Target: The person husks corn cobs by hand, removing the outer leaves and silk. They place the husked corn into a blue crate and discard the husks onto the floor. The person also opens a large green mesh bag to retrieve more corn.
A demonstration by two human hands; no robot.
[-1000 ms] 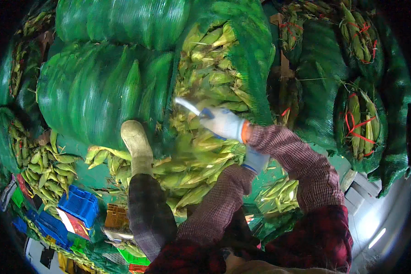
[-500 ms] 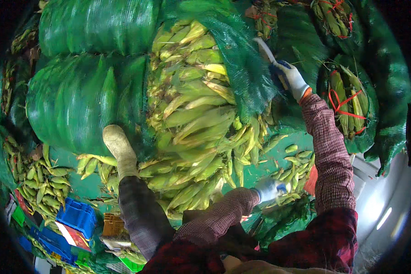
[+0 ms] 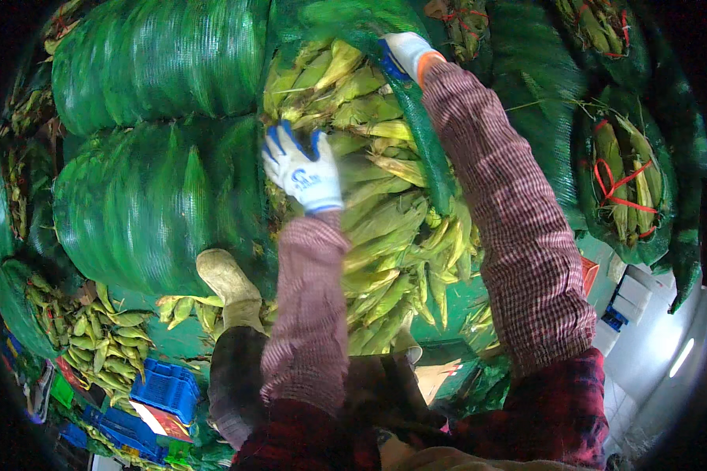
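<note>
My left hand, in a white glove with blue fingertips, has its fingers spread over the heap of corn ears in their green husks. It is beside the left edge of the slit sack. My right hand, gloved the same way, is at the far end of the opening. Its fingers are curled round the edge of the green mesh sack, which is folded back along the right of the corn. Whether a knife is still in this hand is hidden.
Full green mesh sacks lie at the left. More sacks, one end tied with red string, lie at the right. Loose corn and blue crates are at the lower left. My boot stands by the sack.
My left hand has risen from the lower right to the corn's left edge. My right hand has moved left onto the mesh edge. The pale knife blade it held no longer shows.
</note>
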